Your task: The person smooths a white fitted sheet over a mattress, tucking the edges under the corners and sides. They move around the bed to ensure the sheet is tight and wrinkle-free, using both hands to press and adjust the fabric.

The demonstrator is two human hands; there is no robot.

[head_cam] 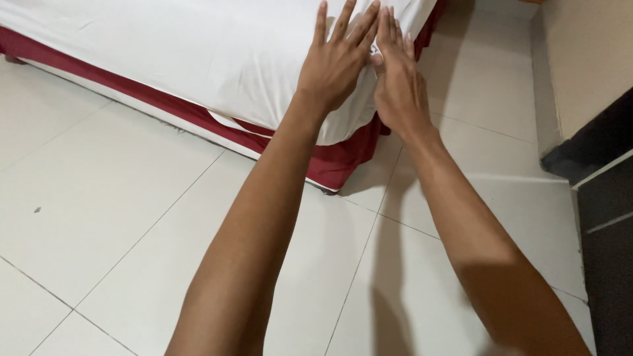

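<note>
White sheet (pixel 198 53) over a dark red bed skirt (pixel 336 161) — pale cream floor tiles (pixel 99 198).

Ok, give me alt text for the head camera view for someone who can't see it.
Both hands, left hand and right hand, lie flat with fingers spread on the corner of a white bed sheet. Beneath it shows a dark red bed skirt, above a white tiled floor.

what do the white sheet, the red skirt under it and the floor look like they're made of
White sheet: woven cloth, probably cotton, matte; it creases softly where the left hand and right hand press on it. Red skirt: matte fabric, hanging in folds at the corner. Floor: likely glazed ceramic tile, pale, faintly shiny, with thin grout lines.
</note>
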